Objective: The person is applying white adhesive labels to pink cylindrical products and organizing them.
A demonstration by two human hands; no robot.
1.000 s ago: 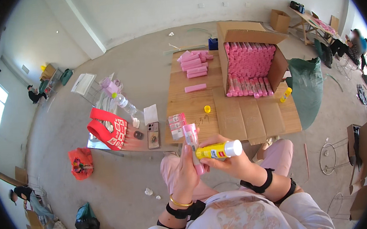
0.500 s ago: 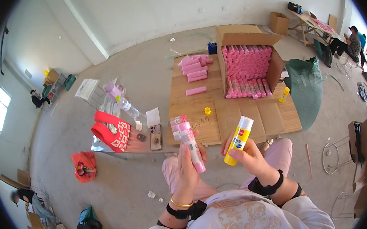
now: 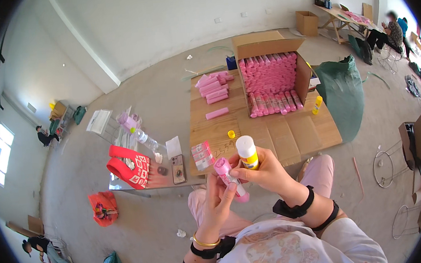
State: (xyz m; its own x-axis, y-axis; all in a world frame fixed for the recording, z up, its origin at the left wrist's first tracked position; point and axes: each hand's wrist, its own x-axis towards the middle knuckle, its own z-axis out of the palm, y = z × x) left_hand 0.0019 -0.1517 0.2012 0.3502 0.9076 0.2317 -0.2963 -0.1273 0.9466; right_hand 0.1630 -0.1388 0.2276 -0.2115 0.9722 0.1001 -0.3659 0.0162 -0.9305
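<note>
My left hand (image 3: 218, 200) is closed around a pink roll (image 3: 223, 167) with a pale label strip round it, tilted with one end up. In my right hand (image 3: 268, 170) is a yellow glue stick (image 3: 247, 151), white end up. My right thumb and fingertips also touch the roll's side, so both hands meet there. Just beyond them, a small yellow cap (image 3: 231, 134) lies on the wooden table (image 3: 200, 125). By the table's near left edge sit pink-and-white printed labels (image 3: 202, 155).
An open carton (image 3: 269, 44) packed with pink rolls stands on the table, loose rolls (image 3: 212, 88) to its left. A second glue stick (image 3: 317, 105) stands at the right. The left side table holds a red bag (image 3: 128, 165), phone (image 3: 178, 168) and bottle (image 3: 144, 138). A green sack (image 3: 347, 98) is at right.
My right hand has moved left with the glue stick, up to the pink roll. The roll has turned so its end faces up more, and the labels on the table now show fully.
</note>
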